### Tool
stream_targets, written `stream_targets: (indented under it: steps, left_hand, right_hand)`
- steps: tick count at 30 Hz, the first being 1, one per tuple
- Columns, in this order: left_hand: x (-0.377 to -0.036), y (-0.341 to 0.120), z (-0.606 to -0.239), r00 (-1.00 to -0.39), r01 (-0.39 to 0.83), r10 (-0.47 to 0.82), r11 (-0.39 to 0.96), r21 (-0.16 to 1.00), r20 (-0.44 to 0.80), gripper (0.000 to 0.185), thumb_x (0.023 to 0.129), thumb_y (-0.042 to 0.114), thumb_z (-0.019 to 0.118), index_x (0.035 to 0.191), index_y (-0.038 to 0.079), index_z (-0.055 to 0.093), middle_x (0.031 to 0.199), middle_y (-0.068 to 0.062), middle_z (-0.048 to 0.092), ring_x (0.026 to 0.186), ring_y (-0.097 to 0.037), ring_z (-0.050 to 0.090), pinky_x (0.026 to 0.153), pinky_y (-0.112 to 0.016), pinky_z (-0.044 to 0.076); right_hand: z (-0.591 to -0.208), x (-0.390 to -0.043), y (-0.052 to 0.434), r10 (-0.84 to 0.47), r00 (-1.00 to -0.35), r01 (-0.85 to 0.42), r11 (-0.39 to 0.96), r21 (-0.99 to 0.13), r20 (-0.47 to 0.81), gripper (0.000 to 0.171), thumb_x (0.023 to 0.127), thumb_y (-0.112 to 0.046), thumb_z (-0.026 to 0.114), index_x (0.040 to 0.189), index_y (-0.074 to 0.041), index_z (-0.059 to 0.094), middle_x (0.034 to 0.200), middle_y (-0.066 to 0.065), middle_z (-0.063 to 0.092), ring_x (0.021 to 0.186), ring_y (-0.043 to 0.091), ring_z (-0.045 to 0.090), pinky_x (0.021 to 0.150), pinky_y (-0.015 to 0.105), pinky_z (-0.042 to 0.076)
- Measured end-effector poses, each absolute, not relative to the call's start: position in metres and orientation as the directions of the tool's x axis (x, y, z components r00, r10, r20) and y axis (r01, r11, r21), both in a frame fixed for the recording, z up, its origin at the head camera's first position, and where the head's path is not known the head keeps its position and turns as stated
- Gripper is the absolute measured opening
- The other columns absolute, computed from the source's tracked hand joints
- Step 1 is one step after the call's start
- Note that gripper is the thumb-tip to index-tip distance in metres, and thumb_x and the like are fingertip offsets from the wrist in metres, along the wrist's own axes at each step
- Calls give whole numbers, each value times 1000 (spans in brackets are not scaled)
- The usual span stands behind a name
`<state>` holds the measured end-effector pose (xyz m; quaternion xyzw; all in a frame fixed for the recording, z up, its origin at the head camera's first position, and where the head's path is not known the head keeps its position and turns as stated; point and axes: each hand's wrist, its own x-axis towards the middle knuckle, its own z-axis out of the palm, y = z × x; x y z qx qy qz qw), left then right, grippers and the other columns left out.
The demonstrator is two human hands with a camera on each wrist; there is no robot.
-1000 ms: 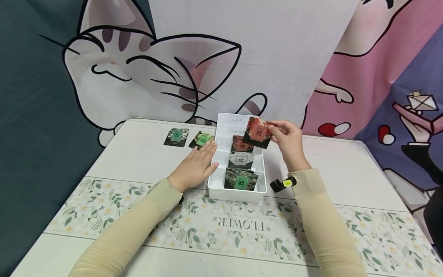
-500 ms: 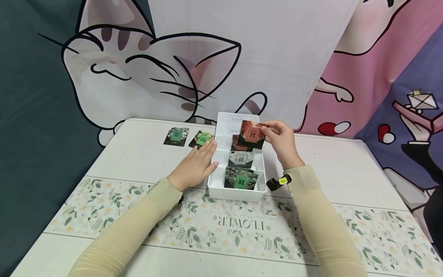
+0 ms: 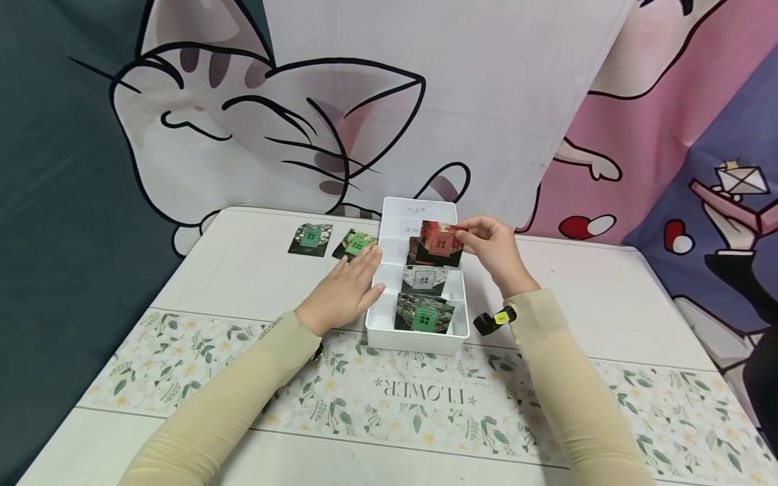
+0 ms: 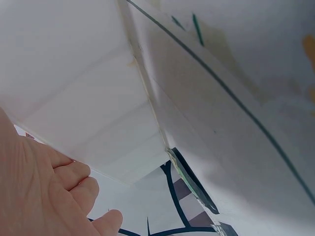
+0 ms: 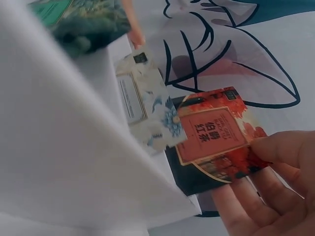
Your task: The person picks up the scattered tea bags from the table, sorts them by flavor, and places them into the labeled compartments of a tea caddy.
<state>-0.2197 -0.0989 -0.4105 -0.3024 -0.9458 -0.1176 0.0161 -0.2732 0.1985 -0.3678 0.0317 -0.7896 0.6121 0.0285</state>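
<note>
A white divided box (image 3: 417, 339) stands on the table. My right hand (image 3: 494, 251) pinches a red and black packet (image 3: 440, 243) by its right edge, over the box's far compartments; the right wrist view shows the red packet (image 5: 214, 140) close up, between thumb and fingers. In the box lie a white packet (image 3: 423, 277) and a green-labelled dark packet (image 3: 422, 314). My left hand (image 3: 346, 287) rests flat on the table against the box's left wall, fingers straight. The left wrist view shows the left hand (image 4: 44, 191) beside the box's white wall (image 4: 83, 93).
Two green packets (image 3: 310, 239) (image 3: 354, 244) lie on the table left of the box. A floral runner (image 3: 419, 398) crosses the table near me. Cartoon cloth backdrops hang behind. A small black and yellow device (image 3: 497, 319) sits at my right wrist.
My right hand has carried the red packet leftward and down, from beside the box's right rim to over its far compartments. The left hand has stayed put.
</note>
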Motion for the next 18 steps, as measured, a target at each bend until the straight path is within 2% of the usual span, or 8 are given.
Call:
stream_targets:
  steps: [5,10,15,18]
  left_hand:
    - [-220,-99,-411,-818,574,568,790,216,98,70,110,46,25,161,0,10,168,-14,10,155,-26,6,124,-55,15]
    - [-219,-99,-411,-820,571,565,791,221,95,69,110,45,25,161,1,10,168,-14,11,156,-26,6,124,-55,16]
    - [-220,-99,-411,-822,567,561,793,224,95,68,110,45,25,161,1,10,168,-15,12,156,-25,6,124,-55,16]
    - [-220,-98,-411,-822,568,562,792,225,97,68,110,45,26,161,1,10,168,-14,11,155,-26,6,124,-55,16]
  right_hand:
    - [-366,-272,205,-66,-996,-80,332,-940,62,18,98,-8,67,113,2,67,101,7,72,91,12,69,90,34,59]
    - [-362,-273,206,-114,-991,-106,429,-897,63,17,98,-6,66,112,4,69,105,17,72,88,14,68,85,32,61]
    - [-361,-276,204,-139,-989,-121,495,-860,59,14,97,-4,66,109,3,70,105,20,73,88,19,69,83,35,61]
    - [-362,-277,202,-141,-988,-124,510,-851,59,13,97,-3,65,108,2,70,104,20,73,89,22,69,79,32,62]
